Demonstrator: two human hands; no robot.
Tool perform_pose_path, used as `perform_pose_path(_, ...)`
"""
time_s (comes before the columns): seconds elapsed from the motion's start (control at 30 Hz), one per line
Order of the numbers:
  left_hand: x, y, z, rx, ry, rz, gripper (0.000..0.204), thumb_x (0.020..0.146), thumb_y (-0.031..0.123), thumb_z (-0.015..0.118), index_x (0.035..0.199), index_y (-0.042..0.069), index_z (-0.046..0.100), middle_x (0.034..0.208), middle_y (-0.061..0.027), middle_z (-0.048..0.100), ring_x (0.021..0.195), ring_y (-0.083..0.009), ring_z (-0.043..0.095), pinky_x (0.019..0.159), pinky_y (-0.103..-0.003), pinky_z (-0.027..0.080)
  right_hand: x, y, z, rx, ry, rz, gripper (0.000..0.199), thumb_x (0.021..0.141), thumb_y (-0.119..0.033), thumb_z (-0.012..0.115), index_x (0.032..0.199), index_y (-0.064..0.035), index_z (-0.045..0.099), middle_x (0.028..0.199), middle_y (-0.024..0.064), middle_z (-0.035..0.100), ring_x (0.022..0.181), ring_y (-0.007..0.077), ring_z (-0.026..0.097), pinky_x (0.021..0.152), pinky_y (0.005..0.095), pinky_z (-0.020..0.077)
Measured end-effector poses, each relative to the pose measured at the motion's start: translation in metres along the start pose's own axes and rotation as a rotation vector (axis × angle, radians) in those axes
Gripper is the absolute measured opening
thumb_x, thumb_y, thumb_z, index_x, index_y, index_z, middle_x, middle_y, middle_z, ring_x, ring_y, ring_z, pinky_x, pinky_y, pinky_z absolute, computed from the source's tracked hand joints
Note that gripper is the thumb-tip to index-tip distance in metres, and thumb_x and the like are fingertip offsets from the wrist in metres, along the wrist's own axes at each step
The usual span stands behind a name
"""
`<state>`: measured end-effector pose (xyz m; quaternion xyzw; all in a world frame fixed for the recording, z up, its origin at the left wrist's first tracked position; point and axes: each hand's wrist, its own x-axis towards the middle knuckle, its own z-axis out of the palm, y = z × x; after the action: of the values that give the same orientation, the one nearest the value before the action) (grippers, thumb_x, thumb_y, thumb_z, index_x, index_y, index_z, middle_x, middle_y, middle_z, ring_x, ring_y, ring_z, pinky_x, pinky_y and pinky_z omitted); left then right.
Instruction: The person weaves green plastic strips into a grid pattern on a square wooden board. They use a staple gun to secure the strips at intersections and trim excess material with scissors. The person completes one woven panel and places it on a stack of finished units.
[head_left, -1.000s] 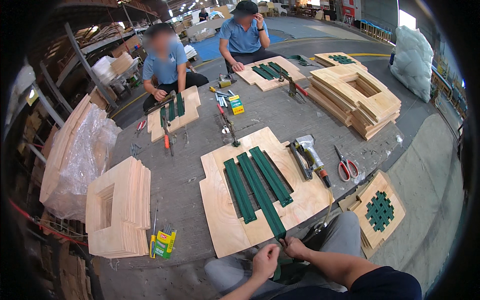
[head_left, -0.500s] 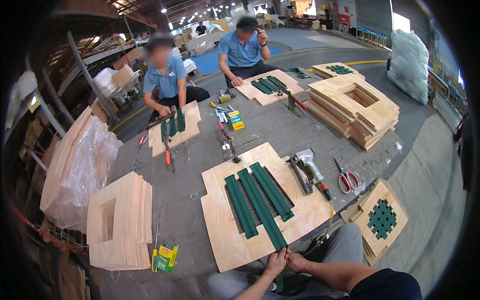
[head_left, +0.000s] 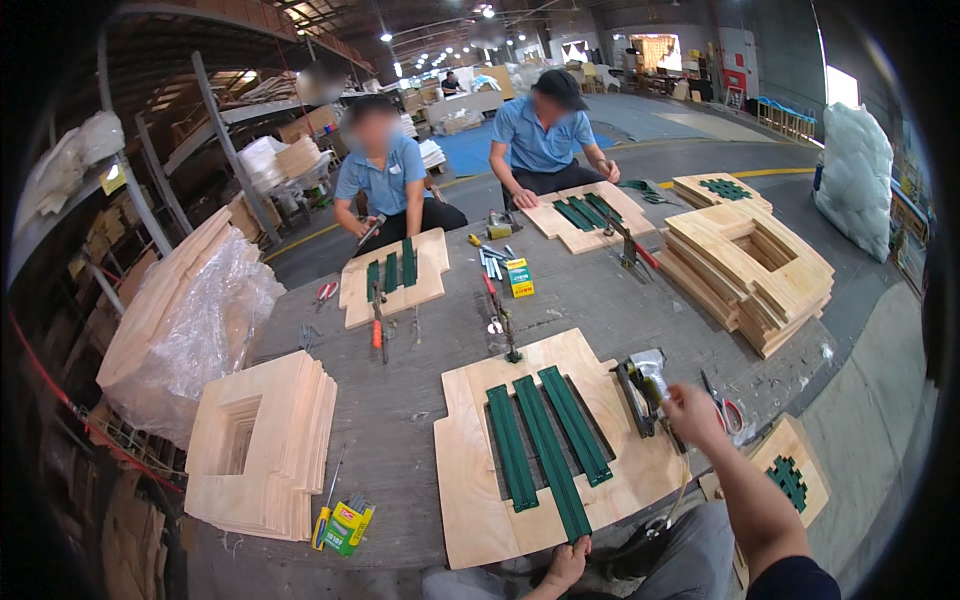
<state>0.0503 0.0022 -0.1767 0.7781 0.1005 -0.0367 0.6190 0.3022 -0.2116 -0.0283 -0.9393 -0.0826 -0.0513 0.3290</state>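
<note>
A light wooden panel [head_left: 465, 450] lies before me, with three green webbing straps across its opening. At the near edge, my left hand [head_left: 568, 565] pinches the loose end of the middle strap [head_left: 545, 455], which runs past the opening over the wood. The left strap [head_left: 512, 450] and right strap [head_left: 577, 425] end on the panel, at the opening's near side. My right hand [head_left: 695, 415] is closed around the handle of a pneumatic staple gun [head_left: 634, 395], lying at the panel's right edge. The fingers partly cover the handle. A clamp [head_left: 508, 325] grips the panel's far edge.
Red-handled scissors [head_left: 732, 415] lie beyond my right hand. Stacked frames stand left [head_left: 245, 455] and far right [head_left: 750, 255]. A staple box [head_left: 347, 527] and screwdriver [head_left: 321, 525] sit near left. A finished woven panel [head_left: 785, 475] is low right. Two co-workers sit across the table.
My right hand has left the strap end and moved right to the staple gun. My left hand still holds the strap. The view has shifted, so everything appears lower and further right.
</note>
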Motion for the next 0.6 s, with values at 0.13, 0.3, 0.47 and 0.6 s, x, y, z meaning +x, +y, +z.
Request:
perform_pose_path(0.13, -0.002, -0.004, -0.01, 0.07, 0.047, 0.023, 0.042, 0.107, 0.035, 0.044, 0.081, 0.006, 0.057, 0.074, -0.0153, 0.061, 0.075, -0.0391, 0.062, 0.072, -0.046, 0.047, 0.088, -0.001, 0.03, -0.034, -0.3, 0.338, 0.052, 0.081, -0.039, 0.081, 0.11, 0.0037, 0.073, 0.1, 0.0208, 0.075, 0.091, 0.0319, 0.073, 0.08, 0.041, 0.056)
perform_pose_path(0.3, 0.0, -0.009, 0.003, -0.004, 0.047, 0.13, 0.041, 0.106, 0.035, 0.046, 0.081, 0.005, 0.056, 0.073, -0.0161, 0.057, 0.075, -0.0396, 0.059, 0.075, -0.048, 0.046, 0.111, 0.043, 0.049, 0.111, -0.231, 0.404, 0.043, 0.067, -0.014, 0.089, 0.102, 0.0058, 0.074, 0.093, 0.0144, 0.075, 0.083, 0.0253, 0.071, 0.074, 0.04, 0.0561)
perform_pose_path(0.47, -0.002, -0.015, -0.006, 0.005, 0.075, 0.124, 0.039, 0.106, 0.032, 0.048, 0.08, 0.004, 0.056, 0.072, -0.0134, 0.057, 0.072, -0.0371, 0.06, 0.073, -0.046, 0.046, 0.083, -0.015, 0.036, 0.591, -0.176, 0.39, 0.036, 0.073, -0.001, 0.08, 0.105, 0.0017, 0.066, 0.088, 0.0091, 0.068, 0.07, 0.0202, 0.064, 0.06, 0.0392, 0.052)
perform_pose_path(0.6, -0.002, -0.015, -0.005, 0.007, 0.095, 0.167, 0.04, 0.106, 0.032, 0.048, 0.079, 0.005, 0.056, 0.07, -0.012, 0.058, 0.069, -0.0344, 0.059, 0.071, -0.045, 0.046, 0.027, -0.081, -0.01, 0.589, -0.075, 0.261, 0.029, 0.08, -0.01, 0.079, 0.105, -0.0021, 0.066, 0.089, 0.0059, 0.067, 0.066, 0.0155, 0.06, 0.059, 0.0347, 0.0486)
